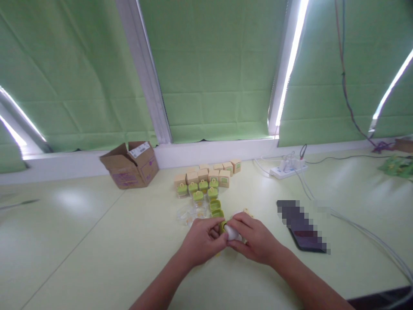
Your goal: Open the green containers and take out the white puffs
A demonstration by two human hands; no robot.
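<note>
- The left hand [201,241] and the right hand [253,238] met over a pale green tabletop [97,241], fingers curled and pinching a small white piece [232,233] with a green cap [222,226] between them.
- Just beyond the hands lay loose green caps [215,208] and clear plastic shells [189,214]; farther off stood rows of green-lidded little boxes [197,188] and tan cartons [209,172].
- Well out past the left hand sat an open cardboard box [130,165] against the white sill [64,165].
- Beside the right hand lay a dark phone [306,237]; beyond it sat a white power strip [287,170] with cables [361,232] trailing off.
- Green blinds [213,69] covered the windows behind.
</note>
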